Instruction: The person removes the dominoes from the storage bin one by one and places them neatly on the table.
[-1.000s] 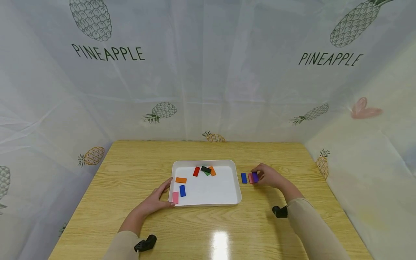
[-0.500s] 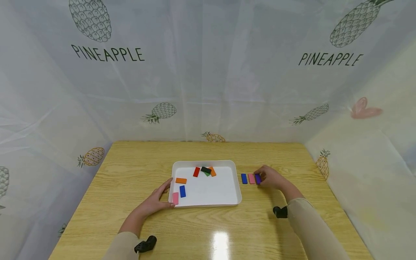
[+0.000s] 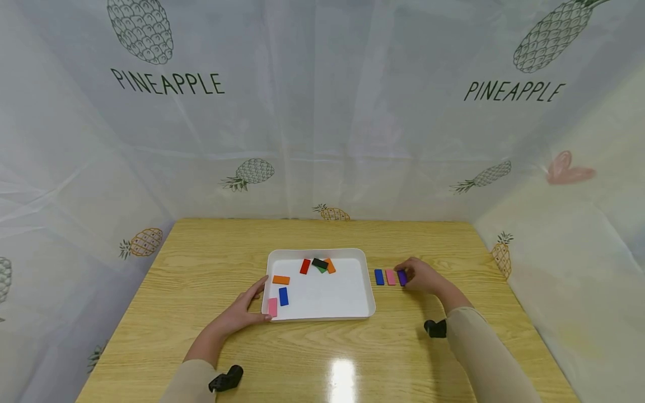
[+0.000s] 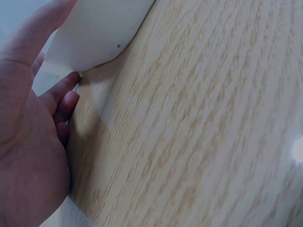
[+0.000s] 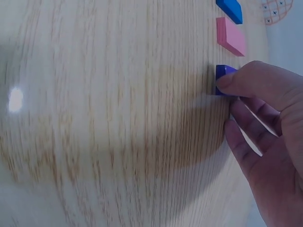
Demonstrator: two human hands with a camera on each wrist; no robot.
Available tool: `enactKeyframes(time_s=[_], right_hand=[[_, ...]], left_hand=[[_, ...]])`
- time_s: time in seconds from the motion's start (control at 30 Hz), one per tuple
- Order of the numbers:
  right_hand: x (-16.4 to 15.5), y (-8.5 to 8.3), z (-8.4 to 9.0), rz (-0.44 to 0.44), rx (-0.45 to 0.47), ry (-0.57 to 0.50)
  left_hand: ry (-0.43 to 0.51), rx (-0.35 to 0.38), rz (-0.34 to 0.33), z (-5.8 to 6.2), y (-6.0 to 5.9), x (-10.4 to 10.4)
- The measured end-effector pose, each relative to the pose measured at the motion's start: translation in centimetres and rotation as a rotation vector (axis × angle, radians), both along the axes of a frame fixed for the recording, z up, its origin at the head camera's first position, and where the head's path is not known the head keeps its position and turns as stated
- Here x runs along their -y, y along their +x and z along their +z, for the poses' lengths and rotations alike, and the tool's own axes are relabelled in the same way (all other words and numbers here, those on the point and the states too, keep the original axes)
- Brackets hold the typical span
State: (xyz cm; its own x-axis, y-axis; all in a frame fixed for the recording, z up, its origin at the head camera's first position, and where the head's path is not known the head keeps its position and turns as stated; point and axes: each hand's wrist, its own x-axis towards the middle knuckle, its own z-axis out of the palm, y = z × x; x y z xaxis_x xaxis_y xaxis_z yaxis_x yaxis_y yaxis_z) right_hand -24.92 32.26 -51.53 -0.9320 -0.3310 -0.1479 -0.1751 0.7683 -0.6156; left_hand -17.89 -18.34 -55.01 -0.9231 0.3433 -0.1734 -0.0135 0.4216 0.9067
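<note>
In the head view, my right hand (image 3: pixel 422 276) pinches a small, flat, domino-shaped purple block (image 3: pixel 402 277) at the end of a row on the table. The right wrist view shows the thumb pressed on this purple block (image 5: pixel 221 71), its far side hidden by the hand. A pink block (image 3: pixel 390 277) and a blue block (image 3: pixel 379 277) lie left of it, with narrow gaps between. My left hand (image 3: pixel 237 313) spreads its thumb and fingers against the left end of a white tray (image 3: pixel 322 319). In the left wrist view, fingertips touch the outside of the tray (image 4: pixel 102 40).
Inside the tray lie a red block (image 3: pixel 304 266), a black block (image 3: pixel 319 263) overlapping a green block (image 3: pixel 321 270) and an orange block (image 3: pixel 330 266), another orange block (image 3: pixel 281 280), a blue block (image 3: pixel 284 296) and a pink block (image 3: pixel 272 307). A patterned curtain (image 3: pixel 322 140) hangs behind the table.
My right hand has slid the purple block a little to the right, away from the pink block, which now shows fully. The left hand and tray have stayed put.
</note>
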Motion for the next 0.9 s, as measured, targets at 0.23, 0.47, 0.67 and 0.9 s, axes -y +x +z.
enactKeyframes(time_s=[0.23,0.47,0.67,0.9], right_hand=[[-0.7,0.0,-0.3,-0.012,0.002,0.000],[-1.1,-0.2,-0.5,0.003,0.011,-0.045],[-1.1,-0.3,-0.5,-0.012,0.017,-0.046],[-0.9,-0.2,-0.3,-0.023,0.037,-0.042]], left_hand=[[-0.006,-0.001,-0.003,0.1,0.0,-0.1],[0.000,-0.003,-0.011,0.0,0.0,0.0],[-0.002,-0.006,-0.012,-0.1,0.0,0.0],[0.005,-0.007,-0.016,0.0,0.0,0.1]])
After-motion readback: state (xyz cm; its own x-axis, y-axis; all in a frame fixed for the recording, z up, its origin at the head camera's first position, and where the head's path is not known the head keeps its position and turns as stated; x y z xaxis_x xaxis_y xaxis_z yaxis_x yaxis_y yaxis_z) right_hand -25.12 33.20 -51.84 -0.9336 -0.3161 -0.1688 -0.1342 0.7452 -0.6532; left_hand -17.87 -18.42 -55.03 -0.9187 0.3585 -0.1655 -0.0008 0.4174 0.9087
